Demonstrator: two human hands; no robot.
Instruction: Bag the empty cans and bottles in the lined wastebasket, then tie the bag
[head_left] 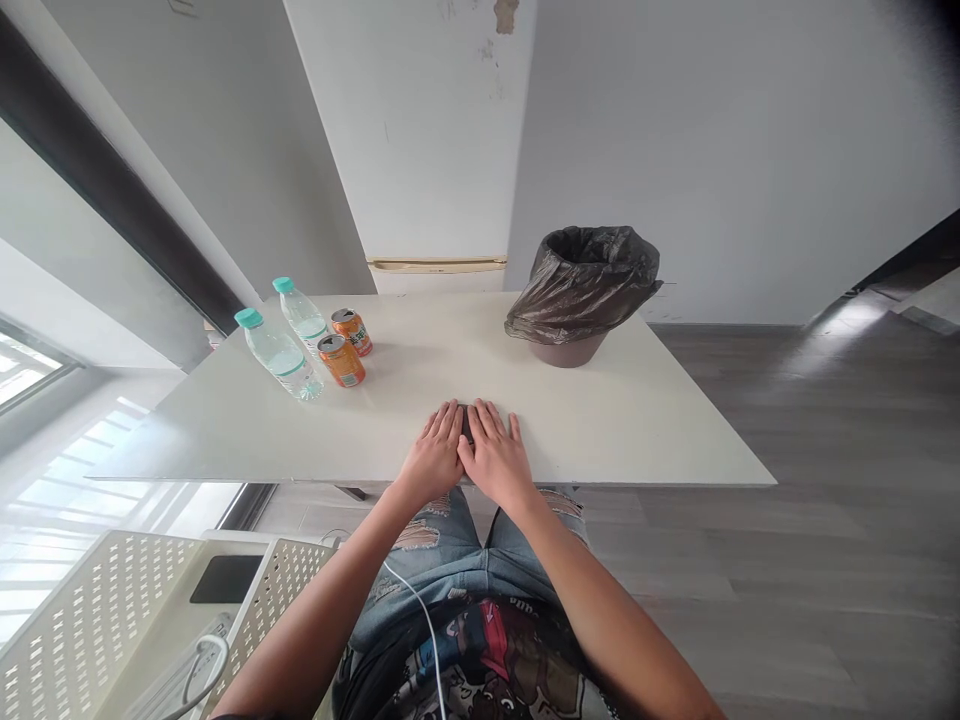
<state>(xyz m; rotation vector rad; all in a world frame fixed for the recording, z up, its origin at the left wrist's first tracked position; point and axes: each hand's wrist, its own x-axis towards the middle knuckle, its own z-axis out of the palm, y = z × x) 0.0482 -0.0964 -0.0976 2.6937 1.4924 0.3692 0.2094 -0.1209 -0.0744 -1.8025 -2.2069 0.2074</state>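
Observation:
My left hand (435,452) and my right hand (495,452) lie flat side by side at the front edge of a white table (622,430). Both have their fingers stretched out. Between and partly under them is a small dark flat object (467,424), mostly covered, so its kind cannot be made out. To the left stand two clear plastic bottles with teal caps, a nearer bottle (281,358) and a farther bottle (304,318). Beside them are two orange drink cans, a front can (343,362) and a rear can (354,332), both upright.
A brown bin (570,352) lined with a black plastic bag (589,290) stands at the table's back right. Behind the table is a white fridge (435,150). At lower left, a cream perforated basket (97,610) holds a dark flat item and a power strip. A white cable (427,620) crosses my lap.

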